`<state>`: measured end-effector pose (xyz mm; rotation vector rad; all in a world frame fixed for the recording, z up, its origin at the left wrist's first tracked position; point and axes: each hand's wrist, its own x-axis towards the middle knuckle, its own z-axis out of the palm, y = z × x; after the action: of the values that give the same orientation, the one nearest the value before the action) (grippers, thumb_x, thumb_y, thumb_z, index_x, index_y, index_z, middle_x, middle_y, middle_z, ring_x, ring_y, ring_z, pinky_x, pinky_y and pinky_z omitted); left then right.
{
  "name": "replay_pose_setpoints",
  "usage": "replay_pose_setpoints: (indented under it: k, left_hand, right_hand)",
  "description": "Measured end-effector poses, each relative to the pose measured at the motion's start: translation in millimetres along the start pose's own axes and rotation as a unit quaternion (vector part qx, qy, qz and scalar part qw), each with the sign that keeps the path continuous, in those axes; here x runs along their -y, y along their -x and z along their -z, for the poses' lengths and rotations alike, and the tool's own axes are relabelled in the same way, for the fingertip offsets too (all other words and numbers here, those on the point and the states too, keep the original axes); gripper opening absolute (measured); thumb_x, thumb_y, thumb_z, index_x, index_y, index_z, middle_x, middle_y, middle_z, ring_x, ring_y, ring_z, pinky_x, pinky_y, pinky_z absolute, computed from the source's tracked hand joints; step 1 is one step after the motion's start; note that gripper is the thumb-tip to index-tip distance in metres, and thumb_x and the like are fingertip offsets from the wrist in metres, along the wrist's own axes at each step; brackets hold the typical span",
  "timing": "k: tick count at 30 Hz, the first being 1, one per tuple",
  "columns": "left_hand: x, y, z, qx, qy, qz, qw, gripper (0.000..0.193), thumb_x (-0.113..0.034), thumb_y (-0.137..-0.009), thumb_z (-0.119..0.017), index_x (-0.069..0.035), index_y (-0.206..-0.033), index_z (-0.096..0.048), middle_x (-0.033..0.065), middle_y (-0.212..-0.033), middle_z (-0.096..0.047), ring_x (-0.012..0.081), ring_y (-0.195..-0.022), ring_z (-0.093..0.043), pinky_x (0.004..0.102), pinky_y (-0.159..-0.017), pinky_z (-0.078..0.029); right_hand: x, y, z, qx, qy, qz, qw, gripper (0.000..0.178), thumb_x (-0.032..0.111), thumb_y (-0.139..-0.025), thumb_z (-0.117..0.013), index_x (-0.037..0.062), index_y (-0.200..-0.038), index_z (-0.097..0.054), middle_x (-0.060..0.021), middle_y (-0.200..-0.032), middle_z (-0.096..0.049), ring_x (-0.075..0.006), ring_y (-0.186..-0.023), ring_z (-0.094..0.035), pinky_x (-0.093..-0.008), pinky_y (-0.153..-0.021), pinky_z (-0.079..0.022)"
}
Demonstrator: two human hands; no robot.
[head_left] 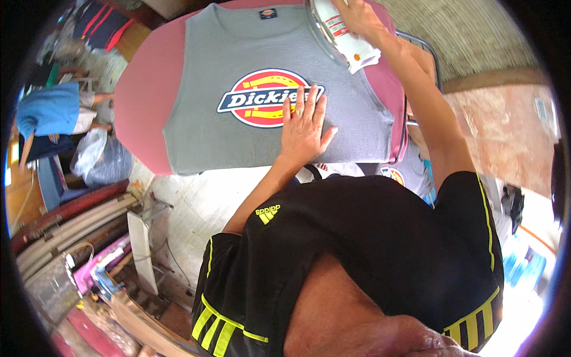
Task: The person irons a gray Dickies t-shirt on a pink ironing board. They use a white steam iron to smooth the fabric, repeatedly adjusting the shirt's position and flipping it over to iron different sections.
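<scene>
1. Pink padded ironing board (140, 107), long and rounded at its ends, carrying a grey sleeveless cotton shirt (238, 53) with a red, yellow and navy oval print (262, 98) at chest height.
2. Shirt spread flat over the board's middle, neck opening towards the far edge, hem hanging slightly over the near edge.
3. Left hand (303, 128) laid palm down, fingers fully extended and slightly spread, pressing on the shirt at the right side of the print; nothing grasped.
4. Right hand (357, 18) closed around the handle of a white and red electric iron (342, 33), at the board's far right corner, over the shirt's right shoulder and armhole.
5. Iron's sole against the fabric or just above it: cannot tell.
6. Black short-sleeved jersey with yellow stripes (369, 250) worn by the person, close against the near edge of the board.
7. Second grey garment (410, 172) hanging below the board's near right edge.
8. Another person in a blue top (47, 110) well off to the left, beside a grey plastic bag (104, 157).
9. Stacked pale pipes and boards (77, 223) on the floor, lower left.
</scene>
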<state>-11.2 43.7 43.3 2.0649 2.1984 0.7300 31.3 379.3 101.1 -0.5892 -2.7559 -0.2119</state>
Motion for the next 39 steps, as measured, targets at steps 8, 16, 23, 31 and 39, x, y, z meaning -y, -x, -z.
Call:
replay_pose_setpoints:
  k: [8,16,23,31,39]
  left_hand:
    - [-7.2,57.1,14.4,-0.011,-0.040,0.152,0.988,0.079,-0.050,-0.088,-0.067,-0.006,-0.149,-0.042,0.0184,-0.162,-0.027,0.0419,-0.151,-0.020,0.0631,-0.116,-0.017]
    - [-8.2,65.3,7.5,-0.030,-0.063,0.153,0.986,0.073,-0.052,-0.090,-0.060,-0.012,-0.149,-0.044,0.0129,-0.163,-0.029,0.0386,-0.150,-0.024,0.0595,-0.116,-0.018]
    - [-7.9,68.5,6.9,-0.043,-0.056,0.167,0.983,0.073,-0.052,-0.087,-0.065,-0.016,-0.147,-0.048,0.0105,-0.162,-0.033,0.0353,-0.150,-0.027,0.0559,-0.118,-0.019]
    - [40.7,79.8,33.5,-0.128,-0.015,0.233,0.964,0.065,-0.046,-0.087,-0.067,-0.013,-0.142,-0.052,0.0121,-0.153,-0.043,0.0377,-0.143,-0.037,0.0633,-0.107,-0.029]
    - [193.1,160.2,91.4,-0.200,-0.219,0.406,0.864,0.051,-0.034,-0.095,-0.057,-0.009,-0.140,-0.056,0.0099,-0.154,-0.044,0.0361,-0.142,-0.037,0.0552,-0.110,-0.027]
  right_hand:
    - [44.2,-7.6,48.4,0.117,-0.312,-0.212,0.919,0.042,0.040,-0.103,-0.053,0.0038,-0.123,-0.062,-0.0152,-0.103,-0.068,-0.0254,-0.087,-0.067,-0.0379,-0.080,-0.052]
    - [65.4,-24.3,46.0,0.105,-0.355,0.092,0.924,0.041,0.040,-0.103,-0.056,0.0028,-0.119,-0.061,-0.0128,-0.097,-0.068,-0.0225,-0.081,-0.062,-0.0364,-0.077,-0.050]
    - [140.1,-123.6,6.2,0.092,-0.286,0.228,0.926,0.039,0.035,-0.097,-0.057,-0.0006,-0.111,-0.063,-0.0286,-0.096,-0.068,-0.0424,-0.089,-0.069,-0.0520,-0.074,-0.053]
    - [211.5,-173.1,4.5,0.075,-0.323,0.270,0.904,0.038,0.036,-0.096,-0.058,-0.0016,-0.102,-0.064,-0.0278,-0.095,-0.068,-0.0430,-0.090,-0.067,-0.0498,-0.079,-0.051]
    - [245.4,-165.6,17.7,0.239,-0.352,0.395,0.815,0.034,0.037,-0.102,-0.055,0.0046,-0.105,-0.064,-0.0189,-0.085,-0.069,-0.0295,-0.071,-0.068,-0.0346,-0.066,-0.049]
